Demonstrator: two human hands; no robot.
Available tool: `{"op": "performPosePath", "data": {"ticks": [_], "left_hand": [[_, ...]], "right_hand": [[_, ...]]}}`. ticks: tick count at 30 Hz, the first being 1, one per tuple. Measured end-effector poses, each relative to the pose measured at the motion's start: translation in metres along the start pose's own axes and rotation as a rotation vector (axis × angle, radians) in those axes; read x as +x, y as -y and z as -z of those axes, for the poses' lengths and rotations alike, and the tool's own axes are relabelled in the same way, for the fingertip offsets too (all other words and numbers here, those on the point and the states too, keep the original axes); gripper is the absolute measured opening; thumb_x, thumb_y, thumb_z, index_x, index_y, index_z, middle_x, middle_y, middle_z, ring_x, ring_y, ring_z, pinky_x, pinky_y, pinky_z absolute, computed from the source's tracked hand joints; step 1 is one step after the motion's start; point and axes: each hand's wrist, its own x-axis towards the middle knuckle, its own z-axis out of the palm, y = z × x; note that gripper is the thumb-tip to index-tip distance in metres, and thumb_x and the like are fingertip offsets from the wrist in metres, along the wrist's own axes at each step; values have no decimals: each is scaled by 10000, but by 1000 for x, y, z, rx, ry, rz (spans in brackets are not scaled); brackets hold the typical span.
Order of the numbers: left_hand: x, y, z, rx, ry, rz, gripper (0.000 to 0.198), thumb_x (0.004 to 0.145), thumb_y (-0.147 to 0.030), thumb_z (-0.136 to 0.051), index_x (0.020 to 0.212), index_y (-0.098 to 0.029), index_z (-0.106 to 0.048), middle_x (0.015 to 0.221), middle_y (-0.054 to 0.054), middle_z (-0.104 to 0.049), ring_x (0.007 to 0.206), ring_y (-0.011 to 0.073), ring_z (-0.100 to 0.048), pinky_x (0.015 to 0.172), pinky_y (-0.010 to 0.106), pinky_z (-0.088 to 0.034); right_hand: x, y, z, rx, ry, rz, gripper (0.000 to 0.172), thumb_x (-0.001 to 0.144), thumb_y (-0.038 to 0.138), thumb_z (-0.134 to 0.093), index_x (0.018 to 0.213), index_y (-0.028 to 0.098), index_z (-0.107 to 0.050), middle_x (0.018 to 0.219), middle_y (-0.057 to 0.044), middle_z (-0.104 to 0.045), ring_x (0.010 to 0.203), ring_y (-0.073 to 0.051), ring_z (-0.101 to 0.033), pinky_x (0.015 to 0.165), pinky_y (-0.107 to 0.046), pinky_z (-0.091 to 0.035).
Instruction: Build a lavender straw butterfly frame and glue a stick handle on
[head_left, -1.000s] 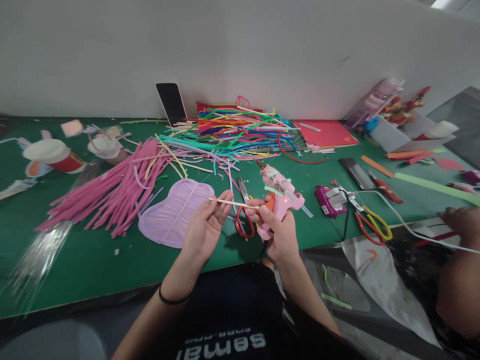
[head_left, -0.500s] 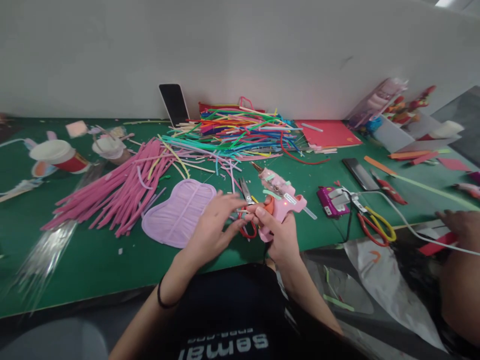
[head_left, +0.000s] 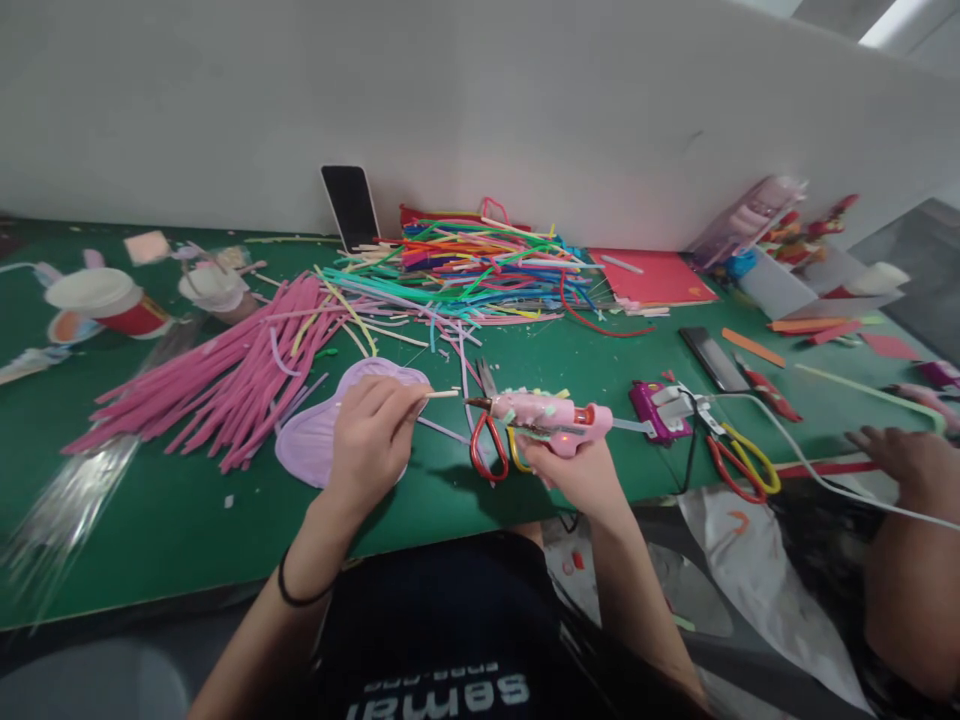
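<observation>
My left hand point(head_left: 370, 430) pinches a thin cream foam strip point(head_left: 441, 394) whose end sticks out to the right, over a lilac heart-shaped piece point(head_left: 306, 445) lying on the green table point(head_left: 187, 510). My right hand point(head_left: 576, 470) grips a pink glue gun point(head_left: 551, 414) held level, its metal nozzle pointing left toward the strip's end, a short gap between them. Red-handled scissors point(head_left: 487, 440) lie on the table just below the nozzle.
A heap of pink foam strips point(head_left: 225, 375) lies left, a multicoloured pile point(head_left: 472, 265) at the back beside a leaning phone point(head_left: 349, 205). Paper cups point(head_left: 105, 300) sit far left. Right: a purple tool point(head_left: 660, 405), yellow-handled pliers point(head_left: 739, 455), red sheet point(head_left: 652, 275), another person's hand point(head_left: 892, 455).
The glue gun has swung from upright to level with its nozzle pointing left. My left hand moved left over the lilac piece and now holds the strip alone.
</observation>
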Motion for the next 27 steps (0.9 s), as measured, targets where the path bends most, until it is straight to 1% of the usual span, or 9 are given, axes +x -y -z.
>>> {"op": "performPosePath", "data": {"ticks": [5,10,14,17,20,21,24,27], "left_hand": [[-2,2,-1,23,20,-27,196,951,-240,-528,1040,-255,-703,856,65,-696,897,258,-606,858,398,-432],[-3,0,-2,20,36,-32,193,947,-228,-536,1036,-260,-704,881,63,-708,919,260,-608,862,400,-434],[-3,-2,-3,-10,43,-52,190,951,-208,-527,1020,-248,-699,861,65,-698,916,258,-599,860,396,-443],[-3,-2,-3,-23,18,-53,174,954,-209,-533,1018,-232,-693,858,65,-695,910,248,-603,862,390,-451],[-3,-2,-3,17,21,-60,175,966,-217,-522,1028,-209,-686,888,69,-702,914,242,-605,865,389,-457],[-3,-2,-3,33,29,-67,179,969,-214,-516,1031,-203,-683,888,69,-701,915,242,-604,862,389,-457],[-3,-2,-3,53,46,-84,178,971,-192,-511,1041,-199,-674,876,64,-692,926,241,-598,859,388,-459],[-3,-2,-4,55,41,-93,167,964,-166,-520,1040,-198,-665,876,63,-687,929,238,-593,860,389,-460]], "right_hand": [[3,-3,-3,-27,1,37,320,697,233,-683,466,219,-462,385,62,-462,383,-82,-432,400,-204,-371],[4,-3,-3,3,15,28,278,688,205,-645,475,222,-468,389,65,-461,377,-82,-420,392,-207,-362],[5,-4,-3,-6,4,27,291,688,216,-641,472,224,-447,387,70,-445,375,-79,-408,392,-208,-353],[5,-4,-3,-16,7,40,210,694,223,-640,521,225,-521,413,66,-479,385,-91,-434,394,-214,-366],[4,-2,-2,-58,8,79,65,698,221,-647,633,218,-645,473,43,-557,460,-128,-532,443,-230,-432],[4,-2,-1,-73,6,90,41,699,222,-649,666,214,-671,496,33,-581,496,-141,-564,471,-236,-456],[5,-1,-1,-96,-3,103,78,709,226,-640,733,203,-710,564,14,-635,572,-160,-616,536,-247,-499],[6,-3,0,-104,6,113,102,714,218,-626,760,202,-716,589,13,-647,575,-155,-612,548,-248,-502]]}}
